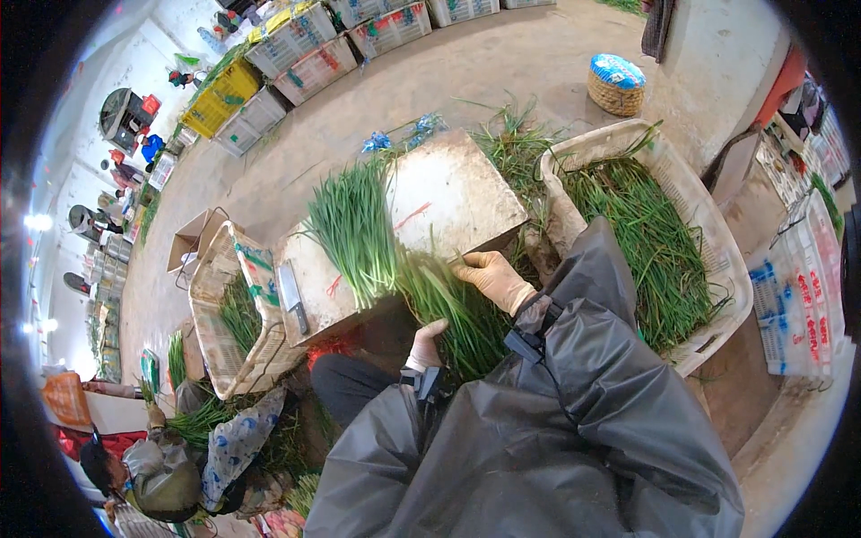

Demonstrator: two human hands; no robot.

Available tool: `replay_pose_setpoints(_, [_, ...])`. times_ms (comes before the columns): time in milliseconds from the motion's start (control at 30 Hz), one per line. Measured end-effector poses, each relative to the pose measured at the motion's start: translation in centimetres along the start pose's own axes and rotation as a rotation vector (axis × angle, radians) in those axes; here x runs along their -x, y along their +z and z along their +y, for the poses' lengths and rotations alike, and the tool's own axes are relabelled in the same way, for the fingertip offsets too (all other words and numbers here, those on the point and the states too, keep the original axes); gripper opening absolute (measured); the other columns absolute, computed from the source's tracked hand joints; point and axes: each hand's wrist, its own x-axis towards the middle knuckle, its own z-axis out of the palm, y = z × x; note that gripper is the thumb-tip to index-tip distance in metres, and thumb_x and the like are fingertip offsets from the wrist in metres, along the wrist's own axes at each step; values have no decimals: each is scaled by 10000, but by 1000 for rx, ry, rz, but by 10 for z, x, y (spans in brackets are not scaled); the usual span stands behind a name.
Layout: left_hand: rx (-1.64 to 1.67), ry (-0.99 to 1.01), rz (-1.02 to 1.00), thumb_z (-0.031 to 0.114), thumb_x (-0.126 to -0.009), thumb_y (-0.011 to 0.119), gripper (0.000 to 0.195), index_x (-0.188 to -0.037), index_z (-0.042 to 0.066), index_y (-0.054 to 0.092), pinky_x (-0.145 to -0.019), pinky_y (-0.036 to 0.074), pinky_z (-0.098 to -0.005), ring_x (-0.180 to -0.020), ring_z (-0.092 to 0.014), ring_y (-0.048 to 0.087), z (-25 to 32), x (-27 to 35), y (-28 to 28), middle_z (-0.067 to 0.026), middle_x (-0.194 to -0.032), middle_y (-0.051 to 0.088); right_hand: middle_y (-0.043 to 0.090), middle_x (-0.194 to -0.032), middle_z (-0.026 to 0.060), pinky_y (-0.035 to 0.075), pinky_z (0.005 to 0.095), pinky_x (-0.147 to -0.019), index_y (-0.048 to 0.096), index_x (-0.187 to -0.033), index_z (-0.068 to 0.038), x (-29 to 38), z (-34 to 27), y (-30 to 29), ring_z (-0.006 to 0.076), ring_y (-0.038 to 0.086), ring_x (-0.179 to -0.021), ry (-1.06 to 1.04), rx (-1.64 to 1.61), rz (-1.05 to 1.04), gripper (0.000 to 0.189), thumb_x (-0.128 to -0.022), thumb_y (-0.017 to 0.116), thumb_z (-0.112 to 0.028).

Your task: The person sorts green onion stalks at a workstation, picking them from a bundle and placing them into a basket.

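Note:
A loose bunch of green garlic chives [447, 292] lies across my lap, its upper end blurred at the edge of a board-topped stand. My gloved left hand [427, 346] holds this bunch from the left, thumb raised, with its other fingers hidden beneath the blades. At the bunch's upper right, my gloved right hand [496, 276] pinches a few blades between thumb and fingertips. A neat pile of chives [356, 228] rests on the worn white board [451, 188], pale stem ends towards me. Left of the pile lies a kitchen knife [292, 296] with a dark handle.
A white plastic crate [730, 269] of loose greens stands at my right, another crate [225, 376] at my left. Blue ties [377, 142] and scattered leaves lie beyond the board. A woven basket stool [615, 94] stands farther off. A person [161, 471] sits at lower left.

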Motion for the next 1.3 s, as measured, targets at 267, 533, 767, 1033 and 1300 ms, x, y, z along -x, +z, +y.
replay_pose_setpoints(267, [33, 14, 0, 195, -797, 695, 596, -1356, 35, 561, -984, 536, -508, -1105, -351, 659, 4, 6, 8, -165, -1241, 678, 726, -962, -7, 492, 264, -830, 726, -1119, 15, -2, 2, -9, 78, 599, -888, -20, 46, -10, 277, -945, 712, -199])
replay_pose_setpoints(533, [140, 41, -33, 154, -784, 680, 599, -1355, 20, 560, -1005, 524, -510, -1107, -358, 657, 6, 9, 5, -185, -1251, 670, 654, -894, 2, 505, 260, -761, 664, -1044, -6, 5, -11, -32, 101, 600, -824, -50, -1, 68, 165, -892, 722, -33])
replay_pose_setpoints(767, [67, 8, -64, 185, -769, 680, 605, -1336, 4, 572, -987, 529, -521, -1076, -381, 666, 3, 1, -28, -204, -1220, 682, 666, -882, 41, 504, 258, -741, 631, -982, 5, -3, 4, -34, 103, 606, -796, -42, 103, 117, 142, -906, 724, -72])
replay_pose_setpoints(1033, [88, -133, -118, 114, -759, 644, 534, -1269, -40, 621, -963, 544, -460, -1040, -346, 685, 13, 4, -42, -199, -1175, 704, 686, -750, 90, 494, 285, -658, 687, -942, 17, 7, -30, -35, 117, 621, -693, -224, 796, 337, 256, -973, 688, -237])
replay_pose_setpoints(1300, [101, -69, -196, 102, -766, 641, 639, -1383, -27, 535, -1040, 499, -459, -1139, -341, 648, 11, 4, -10, -203, -1277, 657, 654, -692, 122, 489, 315, -620, 693, -954, -9, 0, -8, -34, 167, 610, -624, -311, 708, 389, 271, -963, 697, -280])
